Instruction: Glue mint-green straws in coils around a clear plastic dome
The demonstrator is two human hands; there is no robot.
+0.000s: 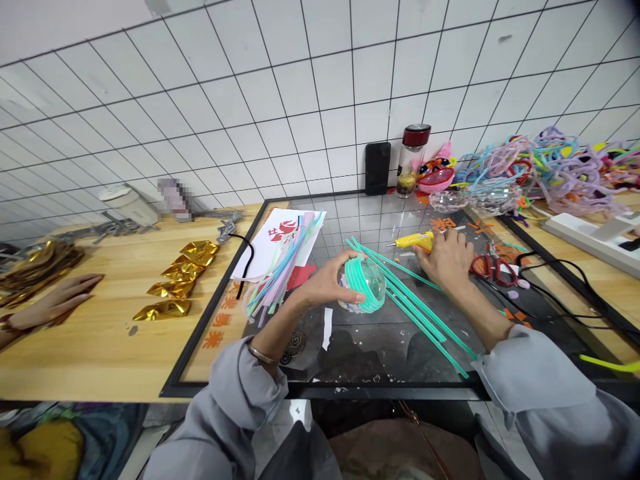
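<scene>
My left hand (327,283) is closed around a clear round ball (374,277), partly wrapped with bands of mint-green pipe cleaner. In my right hand (449,259) is a yellow hot glue gun (415,240), its metal nozzle pointing left, a little above and to the right of the ball. Loose mint-green pipe cleaners (425,320) lie on the dark glass mat between my two hands. A bundle of pastel pipe cleaners (287,263) rests on white paper (267,233) to the left of the ball. Red-handled scissors (493,268) lie right of my right hand.
Black cables (555,300) cross the right side near a white power strip (585,240). A phone (377,168) and a glass bottle (407,163) stand by the tiled wall. Tangled pipe cleaners (565,170) pile at back right. Another person's hand (63,300) rests left, near gold foil pieces (185,267).
</scene>
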